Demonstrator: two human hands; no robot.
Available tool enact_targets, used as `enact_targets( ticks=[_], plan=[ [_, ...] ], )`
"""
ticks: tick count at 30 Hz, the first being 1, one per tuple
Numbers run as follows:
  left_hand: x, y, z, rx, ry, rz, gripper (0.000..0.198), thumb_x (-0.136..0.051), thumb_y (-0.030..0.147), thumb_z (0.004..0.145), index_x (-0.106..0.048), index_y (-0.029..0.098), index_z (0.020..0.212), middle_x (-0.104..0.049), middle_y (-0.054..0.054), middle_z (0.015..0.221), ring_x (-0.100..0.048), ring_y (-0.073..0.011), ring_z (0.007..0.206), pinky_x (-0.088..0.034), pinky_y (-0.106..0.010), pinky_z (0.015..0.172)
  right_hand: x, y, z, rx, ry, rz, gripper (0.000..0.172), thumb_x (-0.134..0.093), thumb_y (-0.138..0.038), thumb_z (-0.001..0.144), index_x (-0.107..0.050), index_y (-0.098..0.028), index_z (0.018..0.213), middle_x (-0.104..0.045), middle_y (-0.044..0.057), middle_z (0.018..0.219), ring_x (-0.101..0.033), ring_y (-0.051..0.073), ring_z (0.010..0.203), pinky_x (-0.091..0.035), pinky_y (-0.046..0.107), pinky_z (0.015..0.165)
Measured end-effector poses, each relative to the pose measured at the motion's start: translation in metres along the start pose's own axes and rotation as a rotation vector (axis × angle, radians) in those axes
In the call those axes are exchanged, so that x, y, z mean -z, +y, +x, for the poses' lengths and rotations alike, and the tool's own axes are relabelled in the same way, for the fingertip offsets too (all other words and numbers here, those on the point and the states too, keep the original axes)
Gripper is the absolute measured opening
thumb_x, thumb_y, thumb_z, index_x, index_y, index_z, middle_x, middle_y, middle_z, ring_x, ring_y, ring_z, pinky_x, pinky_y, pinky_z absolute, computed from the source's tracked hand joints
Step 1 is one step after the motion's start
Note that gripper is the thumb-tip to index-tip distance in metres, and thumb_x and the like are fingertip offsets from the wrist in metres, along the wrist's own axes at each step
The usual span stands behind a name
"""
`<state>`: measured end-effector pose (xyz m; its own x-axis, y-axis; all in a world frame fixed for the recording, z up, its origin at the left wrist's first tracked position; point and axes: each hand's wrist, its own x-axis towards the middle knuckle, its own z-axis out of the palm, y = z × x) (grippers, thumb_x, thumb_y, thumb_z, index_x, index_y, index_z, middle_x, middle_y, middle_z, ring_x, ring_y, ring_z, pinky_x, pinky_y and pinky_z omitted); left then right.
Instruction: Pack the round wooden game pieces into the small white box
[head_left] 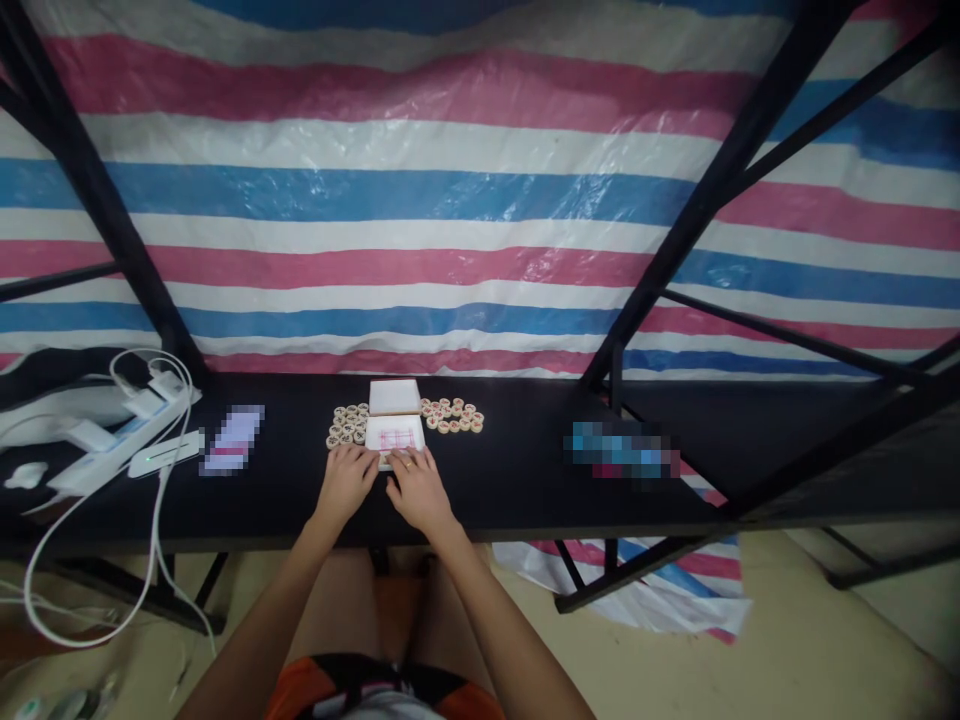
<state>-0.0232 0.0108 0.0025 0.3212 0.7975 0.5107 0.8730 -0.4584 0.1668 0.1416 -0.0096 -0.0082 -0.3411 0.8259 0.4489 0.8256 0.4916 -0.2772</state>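
Note:
A small white box [395, 434] with red grid lines on it lies on the black table [525, 480], and a second white box part [394, 396] sits just behind it. Round wooden game pieces lie in two heaps: one to the left [347, 424], one to the right [452, 415]. My left hand [346, 480] rests at the near left corner of the printed box, fingers curled down. My right hand [417, 488], a ring on one finger, touches the box's near edge. What either hand's fingertips hold is hidden.
White power strips [112, 440] with white cables and chargers lie at the table's left end. Two blurred-out items [232, 438] [622, 450] lie on the table. Black metal frame bars [697, 220] cross the right side before a striped tarp.

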Motion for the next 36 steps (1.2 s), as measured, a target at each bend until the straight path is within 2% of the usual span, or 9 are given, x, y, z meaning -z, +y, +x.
enact_targets(
  ticks=[6, 10, 15, 20, 28, 36],
  plan=[
    [0.0001, 0.0023, 0.0014, -0.056, -0.017, -0.014, 0.022, -0.046, 0.025, 0.093, -0.067, 0.019, 0.093, -0.067, -0.008, 0.098, -0.055, -0.0243, 0.098, -0.039, -0.041, 0.091, 0.0013, 0.0003, 0.0003, 0.007, 0.003, -0.007, 0.039, -0.050, -0.026, 0.089, -0.056, -0.020, 0.127, -0.060, 0.008, 0.128, -0.045, 0.025, 0.123, -0.025, 0.048, 0.111],
    [0.0002, 0.0032, 0.0003, -0.021, 0.007, -0.008, 0.022, -0.046, 0.024, 0.092, -0.067, 0.019, 0.091, -0.067, -0.008, 0.097, -0.056, -0.0241, 0.096, -0.040, -0.040, 0.089, 0.0013, 0.0022, 0.0002, 0.019, -0.001, 0.009, 0.037, -0.052, -0.026, 0.089, -0.058, -0.023, 0.125, -0.061, 0.006, 0.127, -0.045, 0.025, 0.123, -0.025, 0.049, 0.111],
    [0.0014, 0.0042, -0.0010, -0.012, -0.037, -0.027, 0.020, -0.047, 0.024, 0.092, -0.066, 0.018, 0.089, -0.065, -0.007, 0.092, -0.056, -0.0226, 0.092, -0.042, -0.037, 0.082, 0.0026, 0.0043, 0.0002, 0.025, -0.009, 0.048, 0.033, -0.052, -0.023, 0.088, -0.060, -0.022, 0.120, -0.064, 0.006, 0.120, -0.048, 0.024, 0.120, -0.025, 0.048, 0.111],
    [0.0000, 0.0024, -0.0013, -0.005, -0.057, -0.054, 0.020, -0.047, 0.024, 0.092, -0.065, 0.018, 0.088, -0.064, -0.006, 0.091, -0.054, -0.0216, 0.091, -0.042, -0.036, 0.084, 0.0032, 0.0050, -0.0005, 0.033, -0.011, 0.046, 0.032, -0.052, -0.023, 0.088, -0.060, -0.021, 0.119, -0.064, 0.007, 0.120, -0.048, 0.023, 0.120, -0.024, 0.048, 0.111],
    [-0.0013, 0.0017, -0.0033, -0.018, -0.089, -0.089, 0.025, -0.049, 0.033, 0.092, -0.066, 0.020, 0.107, -0.063, -0.008, 0.101, -0.054, -0.0227, 0.097, -0.043, -0.037, 0.087, 0.0038, 0.0041, -0.0024, 0.000, 0.028, 0.058, 0.033, -0.050, -0.022, 0.088, -0.060, -0.020, 0.120, -0.060, 0.008, 0.125, -0.048, 0.023, 0.119, -0.027, 0.046, 0.111],
    [-0.0043, 0.0003, -0.0038, -0.024, -0.096, -0.092, 0.024, -0.049, 0.031, 0.092, -0.068, 0.020, 0.102, -0.061, -0.008, 0.102, -0.054, -0.0227, 0.098, -0.044, -0.036, 0.088, 0.0031, 0.0049, -0.0029, -0.001, 0.034, 0.050, 0.033, -0.051, -0.023, 0.088, -0.061, -0.021, 0.119, -0.061, 0.009, 0.118, -0.048, 0.023, 0.117, -0.028, 0.046, 0.111]
  ],
)
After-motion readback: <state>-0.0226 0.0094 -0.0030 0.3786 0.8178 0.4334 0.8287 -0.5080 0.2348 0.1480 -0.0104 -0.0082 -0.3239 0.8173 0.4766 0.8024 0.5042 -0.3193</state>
